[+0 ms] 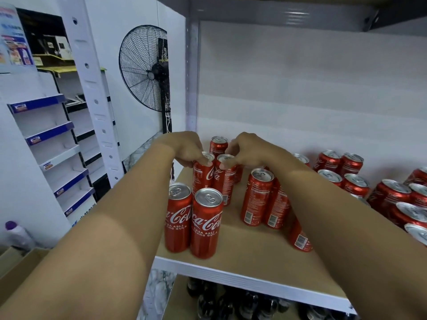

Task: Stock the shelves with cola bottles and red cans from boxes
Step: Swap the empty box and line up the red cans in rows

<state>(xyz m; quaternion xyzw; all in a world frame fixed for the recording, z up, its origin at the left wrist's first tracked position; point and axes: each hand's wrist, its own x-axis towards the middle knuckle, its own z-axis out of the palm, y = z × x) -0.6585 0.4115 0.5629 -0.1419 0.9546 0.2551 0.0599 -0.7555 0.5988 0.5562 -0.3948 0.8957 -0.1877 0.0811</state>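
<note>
Two slim red cola cans are being gripped by their rims just behind the front pair of cans [194, 218]: one can [203, 173] by the left hand [187, 147], its neighbour [223, 176] by the right hand [246, 150]. They are best being kept upright, touching, and squared with that front pair.

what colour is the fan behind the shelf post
Black: the fan has a black wire cage and stand, seen in the head view.
</note>
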